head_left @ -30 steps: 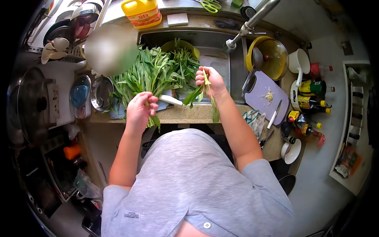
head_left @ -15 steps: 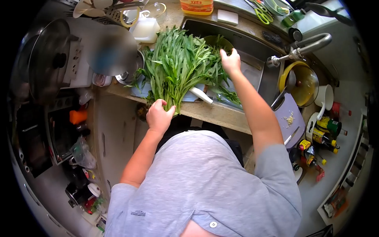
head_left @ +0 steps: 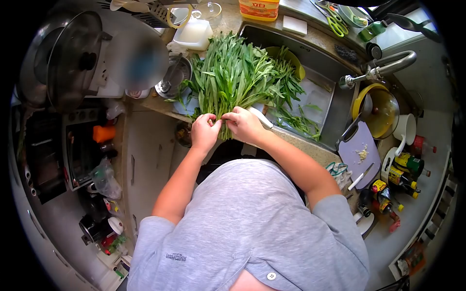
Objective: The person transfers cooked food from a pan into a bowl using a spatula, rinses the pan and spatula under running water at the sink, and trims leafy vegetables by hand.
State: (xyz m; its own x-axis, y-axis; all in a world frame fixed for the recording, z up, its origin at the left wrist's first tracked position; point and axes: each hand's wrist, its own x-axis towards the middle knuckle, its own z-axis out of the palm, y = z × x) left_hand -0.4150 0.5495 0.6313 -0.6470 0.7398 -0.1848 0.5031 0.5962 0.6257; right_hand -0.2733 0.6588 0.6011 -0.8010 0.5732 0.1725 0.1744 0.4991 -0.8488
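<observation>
A large bunch of long-leaved leafy greens (head_left: 238, 72), like water spinach, lies across the counter edge with its stems toward me. My left hand (head_left: 204, 132) is closed on the stem ends, thumb and fingers pinched together. Close beside it, my right hand (head_left: 242, 124) pinches the same stems, its fingertips nearly meeting the left ones. Under the bunch shows part of a pale blue board (head_left: 181, 106). A white handle (head_left: 260, 117) sticks out beside my right hand; the rest of that tool is hidden. Loose greens (head_left: 298, 121) lie in the sink.
The steel sink (head_left: 332, 104) holds a yellow-green bowl (head_left: 297, 63), under a curved faucet (head_left: 381, 72). At right are a purple cutting board (head_left: 357, 145) with chopped bits, a knife (head_left: 361, 176) and several bottles. A metal pot (head_left: 180, 72) and a white container (head_left: 194, 35) stand left.
My right hand has come from the greens over the sink down to the stem ends beside my left hand. More greens now show lying in the sink. The view has shifted slightly.
</observation>
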